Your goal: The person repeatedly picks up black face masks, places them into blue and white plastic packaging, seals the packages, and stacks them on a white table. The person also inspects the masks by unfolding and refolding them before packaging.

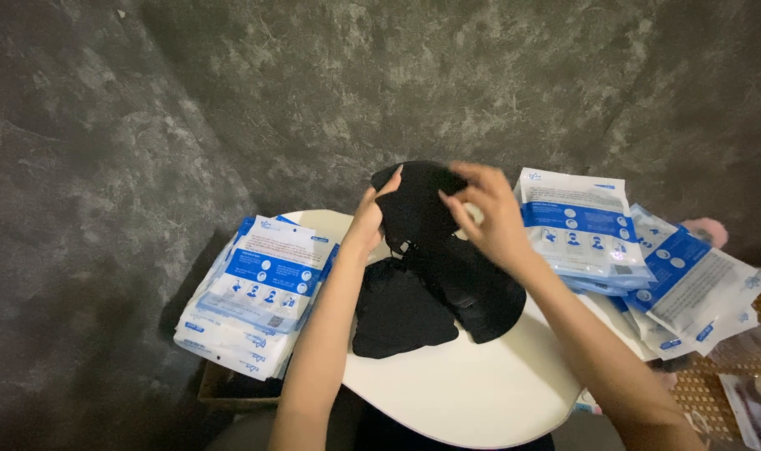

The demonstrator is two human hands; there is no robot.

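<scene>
Both my hands hold a black face mask up above a round white table. My left hand grips the mask's left edge, thumb on top. My right hand pinches its right side with curled fingers. Below the held mask lies a loose pile of more black masks on the table top, spread from the middle toward the right.
A stack of white and blue sealed mask packets lies at the table's left edge, over a brown box. More such packets fan out on the right. A grey mottled wall stands behind. A woven mat is at the lower right.
</scene>
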